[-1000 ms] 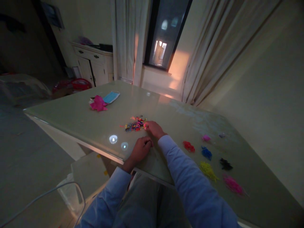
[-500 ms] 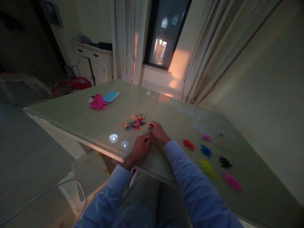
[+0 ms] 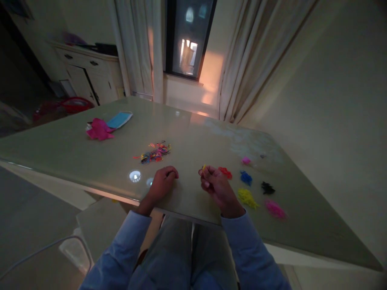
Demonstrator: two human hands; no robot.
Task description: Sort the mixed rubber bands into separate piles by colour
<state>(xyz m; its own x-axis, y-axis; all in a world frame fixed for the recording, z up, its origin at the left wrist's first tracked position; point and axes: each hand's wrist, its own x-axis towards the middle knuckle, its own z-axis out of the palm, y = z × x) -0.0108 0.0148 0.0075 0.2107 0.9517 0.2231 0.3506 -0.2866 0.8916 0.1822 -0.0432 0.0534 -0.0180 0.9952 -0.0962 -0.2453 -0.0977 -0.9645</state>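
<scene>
My right hand (image 3: 216,183) is raised over the front of the table, thumb and fingers pinched on a small yellow rubber band (image 3: 204,167). A dark reddish loop shows beside that pinch; whether it is a second band I cannot tell. My left hand (image 3: 165,181) rests curled on the tabletop, and its closed fingers hide whatever may be inside. Beyond it lies a mixed pile of coloured rubber bands (image 3: 155,153). Single-colour heaps lie to the right: red bands (image 3: 225,173) just behind my right hand, blue bands (image 3: 246,177), yellow bands (image 3: 248,198), black bands (image 3: 267,187) and pink bands (image 3: 275,209).
The glossy table (image 3: 187,133) carries a blue face mask (image 3: 120,120) and a crumpled pink piece (image 3: 100,129) at the far left. A small pink bit (image 3: 246,160) lies behind the blue heap. Curtains (image 3: 136,48) and a cabinet (image 3: 87,72) stand beyond.
My right hand has moved away from the mixed pile to the right, with the yellow rubber band in its fingers. My left hand stays curled near the table's front. The view has shifted right.
</scene>
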